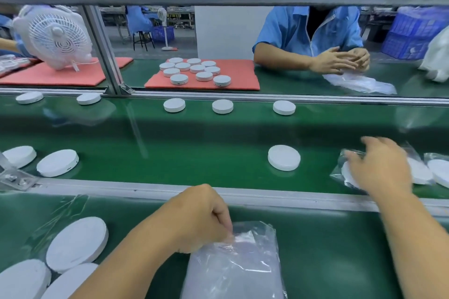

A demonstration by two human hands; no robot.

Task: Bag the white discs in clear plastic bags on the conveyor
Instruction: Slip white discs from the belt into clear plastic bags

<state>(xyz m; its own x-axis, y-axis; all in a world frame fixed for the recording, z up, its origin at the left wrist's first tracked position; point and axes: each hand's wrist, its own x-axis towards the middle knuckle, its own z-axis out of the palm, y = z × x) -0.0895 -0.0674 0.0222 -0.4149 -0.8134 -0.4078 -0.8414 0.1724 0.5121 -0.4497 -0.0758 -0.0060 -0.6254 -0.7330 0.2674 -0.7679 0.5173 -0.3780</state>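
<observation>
Nearest, the left hand [201,218] pinches the top edge of a stack of clear plastic bags [235,264] on the green tabletop [328,250]. On the green conveyor belt [194,153], the right hand [381,167], fingers spread, rests on a bagged round white disc [346,172].
</observation>
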